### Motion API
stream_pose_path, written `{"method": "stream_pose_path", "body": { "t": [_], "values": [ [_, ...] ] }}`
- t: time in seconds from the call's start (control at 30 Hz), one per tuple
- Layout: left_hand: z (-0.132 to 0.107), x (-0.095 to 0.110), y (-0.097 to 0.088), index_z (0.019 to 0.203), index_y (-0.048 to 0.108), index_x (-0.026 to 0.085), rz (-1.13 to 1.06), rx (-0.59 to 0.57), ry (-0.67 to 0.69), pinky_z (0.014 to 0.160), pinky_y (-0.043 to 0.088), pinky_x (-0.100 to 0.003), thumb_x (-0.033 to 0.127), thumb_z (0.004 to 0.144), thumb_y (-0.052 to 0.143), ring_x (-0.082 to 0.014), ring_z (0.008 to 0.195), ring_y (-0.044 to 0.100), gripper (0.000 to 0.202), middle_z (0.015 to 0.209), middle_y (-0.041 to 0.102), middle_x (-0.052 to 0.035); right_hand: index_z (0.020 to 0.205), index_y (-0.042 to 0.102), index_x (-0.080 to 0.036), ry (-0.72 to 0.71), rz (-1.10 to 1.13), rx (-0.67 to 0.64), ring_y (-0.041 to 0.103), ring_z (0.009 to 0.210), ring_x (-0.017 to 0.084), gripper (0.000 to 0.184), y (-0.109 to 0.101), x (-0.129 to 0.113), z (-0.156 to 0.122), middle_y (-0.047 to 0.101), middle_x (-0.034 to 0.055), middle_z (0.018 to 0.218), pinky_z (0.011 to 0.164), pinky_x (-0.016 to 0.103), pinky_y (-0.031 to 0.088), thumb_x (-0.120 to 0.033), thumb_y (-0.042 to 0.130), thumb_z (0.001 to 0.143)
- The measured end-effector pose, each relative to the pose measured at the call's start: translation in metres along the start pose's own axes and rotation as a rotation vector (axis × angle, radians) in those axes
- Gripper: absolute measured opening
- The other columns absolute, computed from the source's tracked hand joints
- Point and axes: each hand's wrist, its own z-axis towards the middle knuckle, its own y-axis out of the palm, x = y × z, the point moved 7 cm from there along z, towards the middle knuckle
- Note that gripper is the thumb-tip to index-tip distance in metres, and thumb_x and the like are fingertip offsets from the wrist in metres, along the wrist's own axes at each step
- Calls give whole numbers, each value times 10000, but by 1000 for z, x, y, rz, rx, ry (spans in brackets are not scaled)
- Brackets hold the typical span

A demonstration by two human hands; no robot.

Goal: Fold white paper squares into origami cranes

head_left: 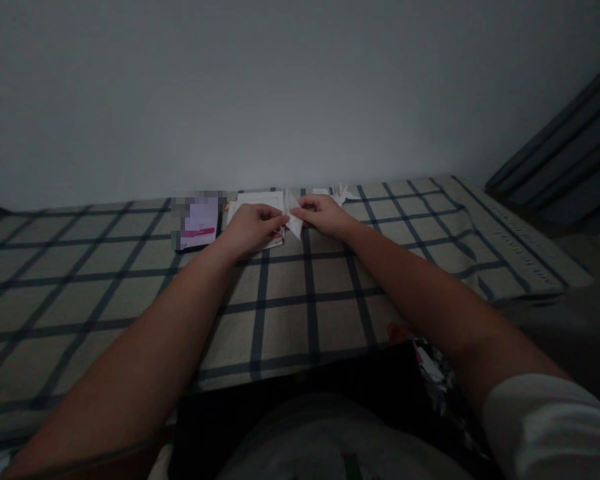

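Between my two hands a piece of folded white paper (295, 225) stands up on the table, narrowing to points at its top and bottom. My left hand (257, 227) pinches its left side between thumb and fingers. On the other side my right hand (323, 212) is closed on the paper's right edge, its fingers curled. Under and behind my left hand lie white paper sheets (260, 197), partly covered by the hand. Just beyond my right hand sits a folded white paper shape with spiky points (342, 193).
A checked cloth (285, 313) covers the table, which meets a plain wall (280, 93) at the back. Left of the papers lies a dark-edged tablet-like object (200, 223) with a lilac face, partly blurred out. Dark curtain folds (565, 140) hang at the right.
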Motion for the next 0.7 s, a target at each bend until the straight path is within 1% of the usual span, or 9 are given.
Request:
{"method": "stream_pose_path", "body": {
  "t": [0.13,0.23,0.37,0.53,0.6,0.7],
  "values": [
    [-1,-4,5,783,712,151,-157,-5,-42,515,453,-229,357,737,809,-112,532,580,232,682,672,-30,750,561,-157,9,54,14,502,613,100,191,1,0,0,523,-25,675,575,224,402,-247,606,913],
    [-2,-6,11,814,702,156,-234,-45,-64,498,439,-218,370,722,827,-102,521,570,264,687,667,-21,775,571,-155,12,107,28,506,621,96,164,1,0,0,540,-22,698,577,220,409,-234,600,916],
    [0,-8,12,793,681,159,-204,-68,-30,474,392,-206,392,722,824,-86,491,517,282,635,629,-2,736,552,-158,-26,110,41,486,608,91,214,-2,-1,2,509,-32,669,583,222,409,-251,608,920],
    [3,-1,7,745,647,161,-132,-36,107,503,402,-220,433,717,808,-103,524,546,317,631,624,-5,786,586,-156,-43,133,65,496,602,89,217,-3,1,3,535,-32,680,577,218,411,-324,633,916],
    [3,1,7,743,632,163,-148,-27,120,524,423,-230,441,700,816,-112,537,564,337,638,631,-7,797,592,-157,-43,156,79,499,600,86,223,-3,1,3,546,-32,684,580,215,419,-342,637,913],
    [1,1,9,779,655,155,-180,-54,97,540,435,-242,464,702,809,-120,554,580,354,683,664,-27,791,593,-156,-46,176,96,497,596,80,216,-2,0,3,545,-34,681,582,211,418,-327,631,917]
  ]
}}
